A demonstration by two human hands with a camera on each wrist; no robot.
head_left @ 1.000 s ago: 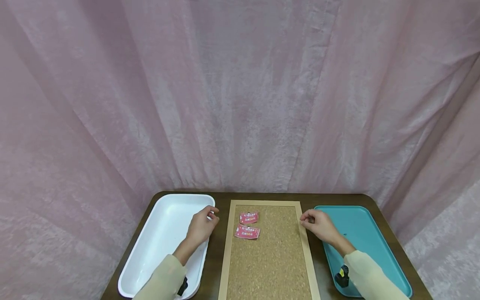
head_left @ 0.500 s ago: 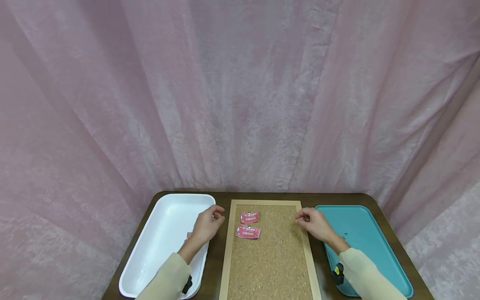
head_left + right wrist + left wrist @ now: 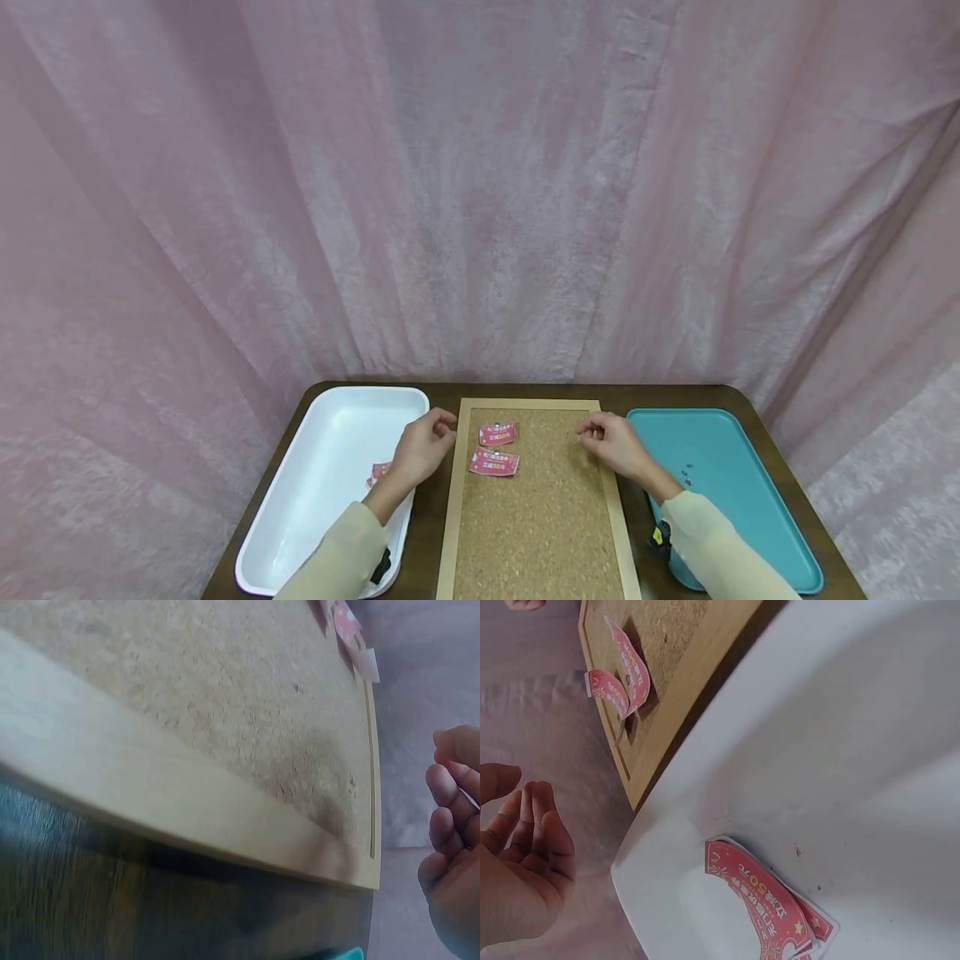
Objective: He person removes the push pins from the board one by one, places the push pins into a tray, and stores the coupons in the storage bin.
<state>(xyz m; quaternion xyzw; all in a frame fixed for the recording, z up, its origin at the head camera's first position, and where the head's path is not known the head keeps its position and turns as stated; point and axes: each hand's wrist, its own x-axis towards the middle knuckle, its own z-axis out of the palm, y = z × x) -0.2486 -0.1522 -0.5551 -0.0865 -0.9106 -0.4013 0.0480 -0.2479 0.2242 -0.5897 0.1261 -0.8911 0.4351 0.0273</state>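
Observation:
My left hand [image 3: 422, 451] hovers between the white tray and the corkboard. Its fingers are loosely bent and hold nothing, with the thumb apart from them in the left wrist view. Over the corkboard's [image 3: 543, 533] upper right side is my right hand [image 3: 617, 447], fingers relaxed and thumb near the index fingertip; I see no object between them. Two red paper coupons, an upper one [image 3: 497, 434] and a lower one [image 3: 494, 463], are fixed at the board's upper left, curling off the cork. More red coupons [image 3: 759, 896] lie overlapped in the white tray, partly behind my left wrist.
The white tray [image 3: 300, 467] stands left of the board, the teal tray [image 3: 750, 492] right of it. A few tiny dark pieces [image 3: 687, 477] lie in the teal tray. The dark wooden table [image 3: 525, 391] ends at a pink curtain [image 3: 480, 208].
Both hands have moved inward toward the corkboard, the left rightward and the right leftward. Coupons in the white tray and small pieces in the teal tray have come into sight.

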